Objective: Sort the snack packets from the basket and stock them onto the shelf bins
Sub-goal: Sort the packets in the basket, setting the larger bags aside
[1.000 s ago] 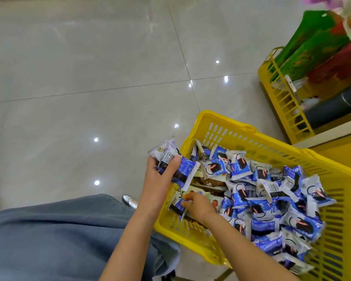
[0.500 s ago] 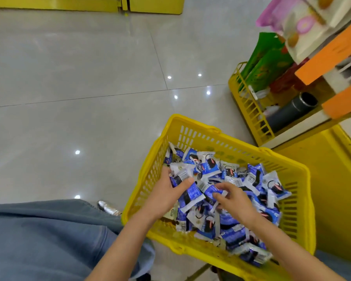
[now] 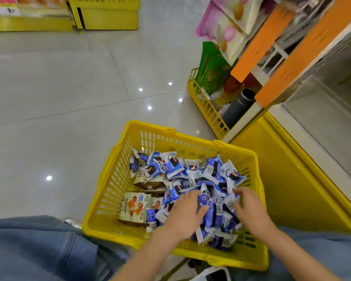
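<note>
Here your left hand [image 3: 185, 214] lies palm-down on the heap of blue-and-white snack packets [image 3: 193, 179], its fingers [image 3: 193, 196] spread and loosely curled over the wrappers; whether any packet is actually pinched under them you cannot tell. Your right hand [image 3: 249, 209] sits just beside it, fingers bent into the same heap near the basket's right wall, and again the grip itself is hidden. Between the two hands more blue packets stand bunched up. All of them lie inside the yellow basket [image 3: 109, 191], filling its right and far parts. Toward the basket's left side lie a few beige packets with orange print [image 3: 134, 206], partly under the blue ones. The basket rests on the pale tiled floor [image 3: 59, 118], close to your denim-clad legs [image 3: 39, 250]. To the right rises the yellow shelf base [image 3: 292, 189], with orange shelf edges [image 3: 304, 53] above it and a yellow wire bin [image 3: 207, 110] holding green bags [image 3: 213, 72].
</note>
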Motion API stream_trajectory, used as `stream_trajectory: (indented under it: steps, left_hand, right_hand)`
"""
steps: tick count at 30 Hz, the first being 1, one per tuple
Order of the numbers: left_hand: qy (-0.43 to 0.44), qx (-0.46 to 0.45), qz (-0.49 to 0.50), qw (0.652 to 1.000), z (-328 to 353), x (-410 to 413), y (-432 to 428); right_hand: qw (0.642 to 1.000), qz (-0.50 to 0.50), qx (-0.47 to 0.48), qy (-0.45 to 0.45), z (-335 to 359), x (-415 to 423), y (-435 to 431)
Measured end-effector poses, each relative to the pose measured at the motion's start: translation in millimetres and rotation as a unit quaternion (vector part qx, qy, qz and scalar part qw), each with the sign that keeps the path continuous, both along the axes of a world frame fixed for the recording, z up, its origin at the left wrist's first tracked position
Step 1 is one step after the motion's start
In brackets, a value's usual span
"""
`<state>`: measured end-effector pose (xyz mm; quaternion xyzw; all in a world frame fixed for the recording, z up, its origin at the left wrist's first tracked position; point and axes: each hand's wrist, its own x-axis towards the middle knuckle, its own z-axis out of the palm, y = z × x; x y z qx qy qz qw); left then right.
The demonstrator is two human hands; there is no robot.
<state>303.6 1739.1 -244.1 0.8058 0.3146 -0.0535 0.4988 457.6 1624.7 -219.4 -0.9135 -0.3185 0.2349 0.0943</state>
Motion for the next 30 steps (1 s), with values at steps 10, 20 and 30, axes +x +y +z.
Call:
stream_trajectory:
  steps: [10, 20, 30]
  left_hand:
    - [-0.069, 0.246, 0.28, 0.925, 17.5, -113.2, 131.0]
    - [-0.034, 0.063, 0.286, 0.956, -30.9, -138.2, 131.2]
    - [-0.033, 0.08, 0.274, 0.958, -38.0, -135.5, 138.0]
  right_hand:
    - [0.978, 0.14, 0.101, 0.114, -33.3, -83.2, 121.4]
    - [0.978, 0.102, 0.086, 0.158, -78.8, -111.2, 249.9]
    - [0.988, 0.107, 0.048, 0.096, -112.4, -100.9, 283.9]
